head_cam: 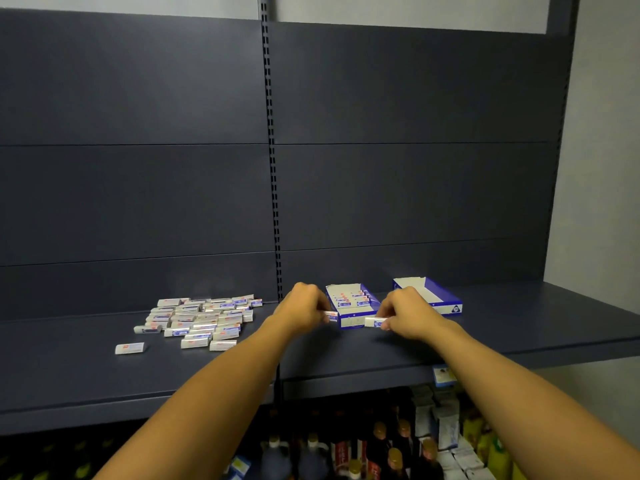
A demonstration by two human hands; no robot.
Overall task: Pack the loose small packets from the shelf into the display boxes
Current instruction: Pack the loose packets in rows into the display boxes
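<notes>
pinching packets: left hand (304, 308), right hand (407, 315) at display box (351, 320); print unreadable

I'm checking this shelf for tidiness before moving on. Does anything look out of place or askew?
Mostly the loose packets: they lie in a jumbled heap left of the display boxes, pointing different ways. One stray packet sits apart at the front left. The far box looks empty. Nothing looks spilled or damaged.
</notes>
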